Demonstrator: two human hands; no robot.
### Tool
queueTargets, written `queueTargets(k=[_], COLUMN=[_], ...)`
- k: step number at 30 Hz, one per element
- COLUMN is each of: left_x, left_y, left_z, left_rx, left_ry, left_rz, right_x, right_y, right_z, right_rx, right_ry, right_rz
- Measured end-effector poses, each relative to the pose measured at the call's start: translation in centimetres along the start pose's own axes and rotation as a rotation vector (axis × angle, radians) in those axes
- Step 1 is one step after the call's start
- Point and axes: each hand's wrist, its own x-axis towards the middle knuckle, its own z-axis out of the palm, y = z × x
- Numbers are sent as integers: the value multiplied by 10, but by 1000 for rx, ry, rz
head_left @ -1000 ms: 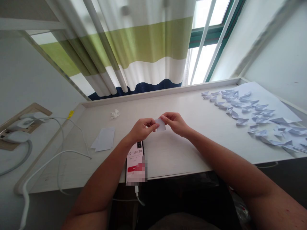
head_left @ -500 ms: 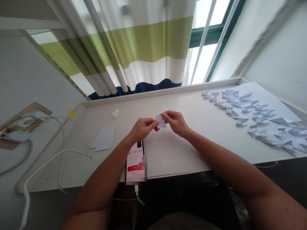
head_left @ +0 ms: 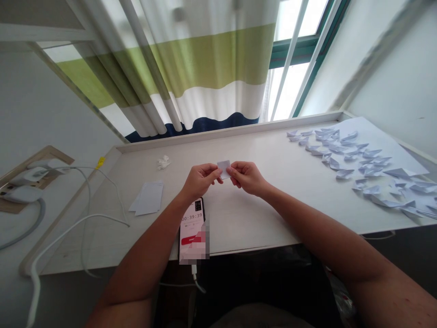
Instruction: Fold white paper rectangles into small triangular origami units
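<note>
Between my two hands, above the middle of the white desk, is a small folded piece of white paper. My left hand pinches its left edge between thumb and fingers. On the opposite edge, my right hand grips it the same way. The paper looks roughly square and is held up facing me; how its layers are folded cannot be made out. Many small folded paper boats lie at the right of the desk, beyond my right hand.
A phone showing a timer lies at the front edge, its cable hanging below. Left of it are flat white paper sheets and a crumpled white scrap. White cables run from wall plugs over the desk's left side.
The paper has shifted slightly left and up and now sits straighter. My right hand has moved from its top corner down to its right edge.
</note>
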Motion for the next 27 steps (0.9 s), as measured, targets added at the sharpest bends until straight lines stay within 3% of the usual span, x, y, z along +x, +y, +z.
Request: queueTargets(k=[7, 14, 19, 27], left_x=[1, 2, 1, 2], left_y=[-6, -10, -7, -4], left_z=[0, 0, 0, -2], left_rx=[-17, -35, -5, -195], left_ry=[58, 3, 36, 12], left_rz=[10, -33, -54, -128], right_x=[3, 6, 2, 0], right_y=[6, 12, 11, 13], right_z=[3, -1, -2, -6], right_rx=[108, 41, -264, -458], right_ry=[-16, 56, 255, 70], right_rz=[-11, -5, -191, -427])
